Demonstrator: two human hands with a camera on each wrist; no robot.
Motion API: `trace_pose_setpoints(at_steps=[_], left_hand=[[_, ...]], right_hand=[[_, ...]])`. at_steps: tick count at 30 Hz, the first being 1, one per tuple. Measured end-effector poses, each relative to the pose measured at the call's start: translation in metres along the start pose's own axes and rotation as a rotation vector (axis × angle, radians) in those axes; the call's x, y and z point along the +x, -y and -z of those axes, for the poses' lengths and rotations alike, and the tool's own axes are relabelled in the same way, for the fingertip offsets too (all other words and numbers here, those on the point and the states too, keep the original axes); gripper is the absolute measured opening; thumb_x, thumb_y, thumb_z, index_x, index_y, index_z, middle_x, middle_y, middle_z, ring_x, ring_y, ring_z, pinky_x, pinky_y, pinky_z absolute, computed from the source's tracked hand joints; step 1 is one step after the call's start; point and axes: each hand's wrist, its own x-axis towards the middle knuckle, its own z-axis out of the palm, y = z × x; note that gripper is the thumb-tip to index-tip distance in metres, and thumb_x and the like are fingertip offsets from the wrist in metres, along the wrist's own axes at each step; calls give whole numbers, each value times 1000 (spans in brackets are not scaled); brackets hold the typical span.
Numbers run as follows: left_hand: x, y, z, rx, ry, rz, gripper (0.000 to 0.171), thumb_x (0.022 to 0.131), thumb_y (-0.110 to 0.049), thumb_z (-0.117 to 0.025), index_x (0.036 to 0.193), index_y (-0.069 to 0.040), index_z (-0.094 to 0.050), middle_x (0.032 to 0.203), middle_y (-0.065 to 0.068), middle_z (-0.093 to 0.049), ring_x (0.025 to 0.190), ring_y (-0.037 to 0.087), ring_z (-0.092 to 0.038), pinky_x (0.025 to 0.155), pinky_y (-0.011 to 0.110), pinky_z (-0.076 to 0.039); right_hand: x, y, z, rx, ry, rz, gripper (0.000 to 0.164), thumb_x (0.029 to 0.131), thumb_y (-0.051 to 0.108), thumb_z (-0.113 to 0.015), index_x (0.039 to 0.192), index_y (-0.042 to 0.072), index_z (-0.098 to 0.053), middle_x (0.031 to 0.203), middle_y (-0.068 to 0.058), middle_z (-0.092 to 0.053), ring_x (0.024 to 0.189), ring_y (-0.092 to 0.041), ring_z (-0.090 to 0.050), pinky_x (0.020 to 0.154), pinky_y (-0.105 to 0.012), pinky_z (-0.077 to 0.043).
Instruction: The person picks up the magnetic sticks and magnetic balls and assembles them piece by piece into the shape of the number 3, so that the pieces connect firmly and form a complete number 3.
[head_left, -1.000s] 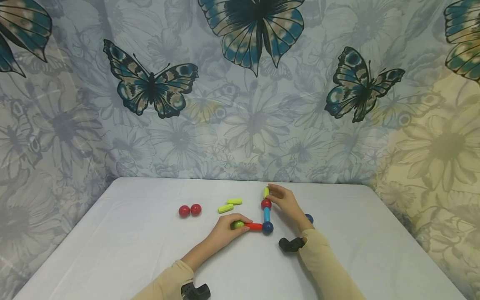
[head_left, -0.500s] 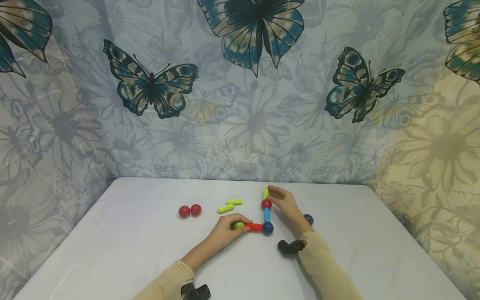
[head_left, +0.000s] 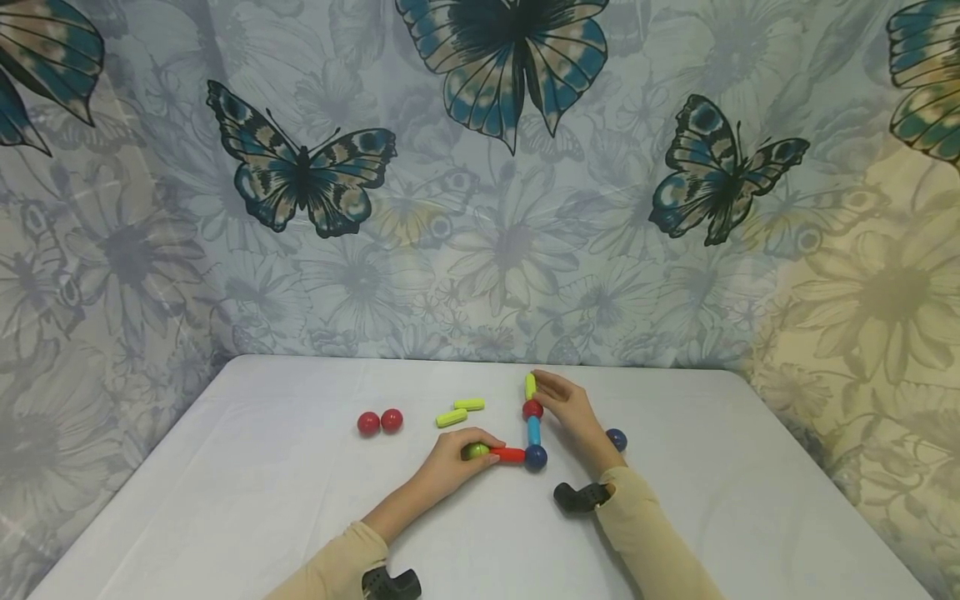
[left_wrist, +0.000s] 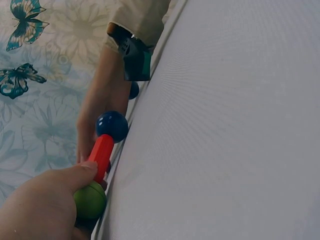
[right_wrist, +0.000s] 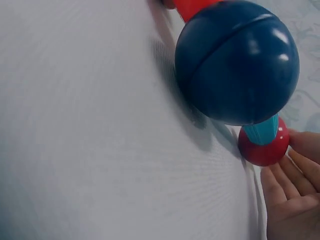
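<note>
My left hand (head_left: 447, 457) pinches a red rod (head_left: 512, 454) near the green ball (left_wrist: 91, 201), which sits inside the curve of that hand. The rod's other end meets a dark blue ball (right_wrist: 237, 62). From this ball a light blue rod (head_left: 534, 431) runs away from me to a red ball (head_left: 532, 409). Beyond it, a yellow-green rod (head_left: 530, 386) points to the back of the table, held at its right side by my right hand (head_left: 567, 407). In the right wrist view, the right fingertips are partly hidden behind the red ball.
Two red balls (head_left: 379, 421) lie side by side on the left of the white table (head_left: 225, 500). Two yellow-green sticks (head_left: 461, 411) lie behind my left hand. Another blue ball (head_left: 617, 439) rests beside my right wrist. A butterfly-patterned cloth (head_left: 510, 250) hangs behind.
The yellow-green rod's far end has shifted slightly left. My right hand and wrist have moved a little left and toward me. The left hand stays in place.
</note>
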Motion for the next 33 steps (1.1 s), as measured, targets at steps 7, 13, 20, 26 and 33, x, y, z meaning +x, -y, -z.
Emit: trace_pose_setpoints(at_steps=[7, 13, 20, 26, 33], left_hand=[[0, 1, 0, 1, 4, -2, 19, 89, -19, -71, 108, -20, -74, 108, -3, -74, 103, 14, -63, 90, 21, -49], [-2, 3, -1, 4, 5, 0, 19, 89, -20, -71, 108, -21, -74, 108, -3, -74, 104, 15, -63, 90, 22, -49], [-1, 3, 0, 4, 3, 2, 18, 89, -19, -71, 107, -21, -74, 107, -3, -74, 103, 15, -63, 90, 22, -48], [0, 4, -1, 0, 6, -1, 19, 88, -19, -72, 107, -21, -74, 107, -4, -74, 103, 15, -62, 90, 21, -48], [0, 3, 0, -12, -1, -22, 18, 88, -20, -72, 107, -20, -74, 107, -3, -74, 102, 16, -63, 88, 21, -48]], right_hand=[[-11, 18, -2, -3, -26, 54, 53, 96, 12, -61, 143, -4, -43, 149, -23, -44, 141, -36, -39, 114, -41, -35], [-14, 12, 1, -25, -76, 139, 53, 96, 19, -63, 142, 0, -46, 147, -20, -47, 141, -33, -41, 116, -39, -33], [-24, 17, 8, -55, -59, 144, 55, 94, 28, -66, 142, 7, -48, 147, -14, -50, 142, -29, -41, 117, -40, -32], [-33, 20, 20, -95, -13, 173, 56, 92, 32, -68, 140, 8, -50, 146, -12, -51, 142, -28, -41, 117, -42, -31], [-43, 24, 40, -164, 40, 187, 50, 93, 37, -65, 136, 14, -56, 140, -8, -58, 138, -29, -46, 116, -48, -33]])
